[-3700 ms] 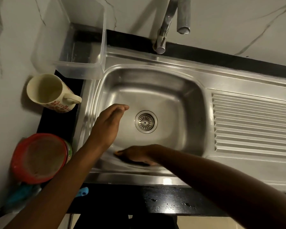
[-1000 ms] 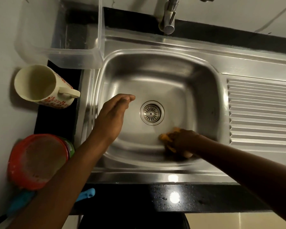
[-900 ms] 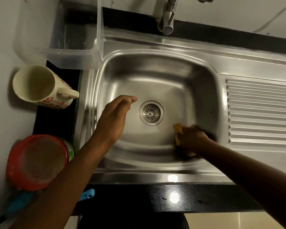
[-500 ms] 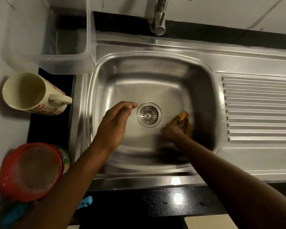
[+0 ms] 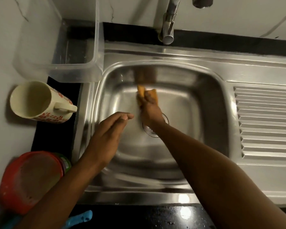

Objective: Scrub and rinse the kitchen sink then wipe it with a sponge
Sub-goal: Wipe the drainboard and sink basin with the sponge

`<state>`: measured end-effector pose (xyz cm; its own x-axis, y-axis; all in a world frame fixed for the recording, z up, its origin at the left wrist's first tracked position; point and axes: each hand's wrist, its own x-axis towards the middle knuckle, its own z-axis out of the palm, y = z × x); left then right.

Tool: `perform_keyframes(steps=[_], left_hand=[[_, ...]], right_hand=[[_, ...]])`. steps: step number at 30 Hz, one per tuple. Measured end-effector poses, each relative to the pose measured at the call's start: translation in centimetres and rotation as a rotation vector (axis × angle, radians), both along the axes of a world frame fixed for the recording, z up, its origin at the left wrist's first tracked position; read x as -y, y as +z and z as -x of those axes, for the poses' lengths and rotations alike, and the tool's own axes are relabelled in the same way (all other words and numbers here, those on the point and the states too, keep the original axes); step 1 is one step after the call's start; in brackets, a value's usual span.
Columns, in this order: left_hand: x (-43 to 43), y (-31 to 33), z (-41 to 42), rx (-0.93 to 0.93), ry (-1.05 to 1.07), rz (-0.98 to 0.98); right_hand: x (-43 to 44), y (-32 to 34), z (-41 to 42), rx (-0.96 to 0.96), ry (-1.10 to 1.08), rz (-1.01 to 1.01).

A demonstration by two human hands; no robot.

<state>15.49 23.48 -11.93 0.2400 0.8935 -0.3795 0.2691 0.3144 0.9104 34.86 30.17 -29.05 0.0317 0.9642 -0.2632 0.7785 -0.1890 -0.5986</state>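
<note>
Steel sink in dim kitchen light.
Right hand grips an orange sponge on the basin floor; left hand hovers flat, holding nothing.

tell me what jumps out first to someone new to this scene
The right hand grips an orange sponge against the far floor of the steel sink. The left hand hovers open over its left side. A cream mug sits just left of the sink.
</note>
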Motion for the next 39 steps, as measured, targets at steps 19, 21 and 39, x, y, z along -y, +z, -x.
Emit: perform_keyframes(steps=[19, 21, 39], left_hand=[[0.5, 1.5, 1.9, 0.024, 0.044, 0.021], [0.8, 1.4, 2.2, 0.013, 0.048, 0.027], [3.2, 2.8, 3.7, 0.015, 0.115, 0.046]], right_hand=[[-2.3, 8.7, -9.8, -1.307, -1.330, -0.179], [-4.1, 9.0, -8.8, -1.210, -1.362, -0.122], [-5.6, 10.2, 12.1, -0.721, -0.487, 0.367]])
